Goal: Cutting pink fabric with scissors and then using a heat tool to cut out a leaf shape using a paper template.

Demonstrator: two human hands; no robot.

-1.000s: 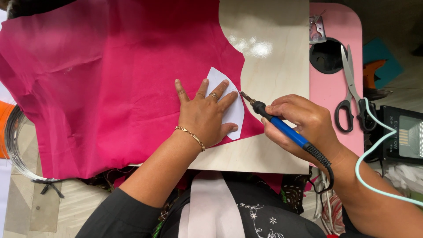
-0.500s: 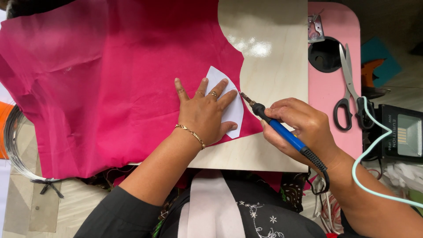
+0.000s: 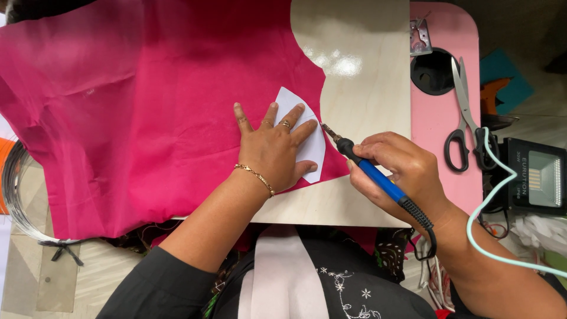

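A large magenta cloth (image 3: 147, 112) is spread over a pale wooden board (image 3: 360, 88). My left hand (image 3: 274, 147) lies flat with fingers spread, pressing a white curved paper template (image 3: 310, 139) onto the cloth near its right edge. My right hand (image 3: 396, 171) grips a blue-handled soldering iron (image 3: 369, 168) like a pen. Its metal tip touches the cloth right at the template's right edge. A black cord runs from the handle down past my wrist.
A pink table (image 3: 443, 112) lies to the right with black-handled scissors (image 3: 463, 124), a round black hole (image 3: 434, 71) and a small metal clip. A black lamp box (image 3: 537, 177) and a mint-green cable (image 3: 490, 195) sit further right. A wire hoop (image 3: 18, 195) lies at the left.
The soldering iron's tip has shifted slightly along the template's edge; my left hand stays pressed flat on the template.
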